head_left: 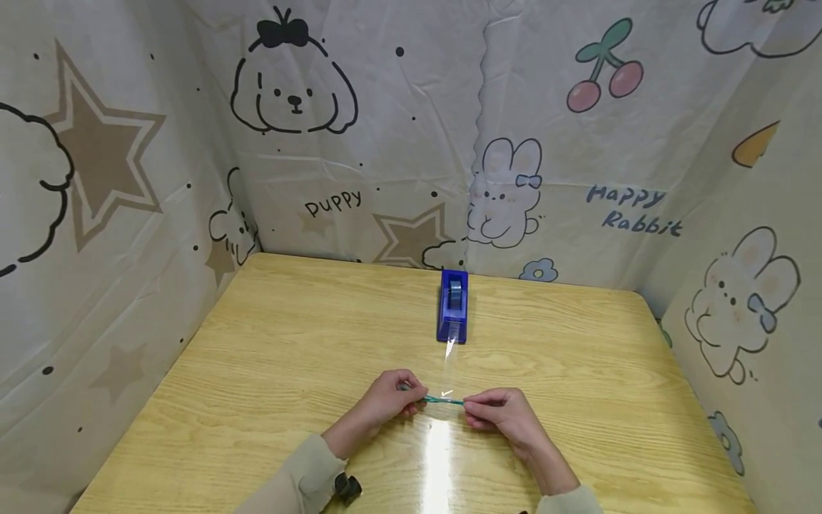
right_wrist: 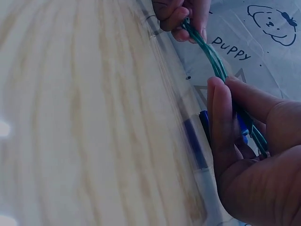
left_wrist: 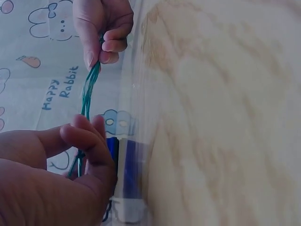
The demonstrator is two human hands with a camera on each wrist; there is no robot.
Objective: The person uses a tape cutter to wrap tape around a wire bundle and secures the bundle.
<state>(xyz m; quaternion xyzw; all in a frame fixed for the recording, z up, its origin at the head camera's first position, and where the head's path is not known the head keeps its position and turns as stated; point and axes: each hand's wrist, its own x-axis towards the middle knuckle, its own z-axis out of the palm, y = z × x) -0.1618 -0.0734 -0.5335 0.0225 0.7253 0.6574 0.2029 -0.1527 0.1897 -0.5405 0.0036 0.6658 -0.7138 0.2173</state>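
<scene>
Both hands hold a bundle of thin green strands (head_left: 443, 400) stretched level between them, low over the table. My left hand (head_left: 393, 395) pinches its left end between thumb and fingers; my right hand (head_left: 507, 415) pinches the other end. In the left wrist view the strands (left_wrist: 89, 89) run side by side and bow slightly. Past the fingers, strand ends show in the right wrist view. A blue tape dispenser (head_left: 453, 320) stands beyond the hands. Clear tape (head_left: 449, 368) runs from it down to the middle of the bundle and seems to touch it.
The wooden table (head_left: 308, 321) reaches a printed curtain (head_left: 398, 128) at the back, with more curtain on both sides. A small black object (head_left: 347, 489) sits by the left sleeve. A bright reflection lies on the table between the forearms.
</scene>
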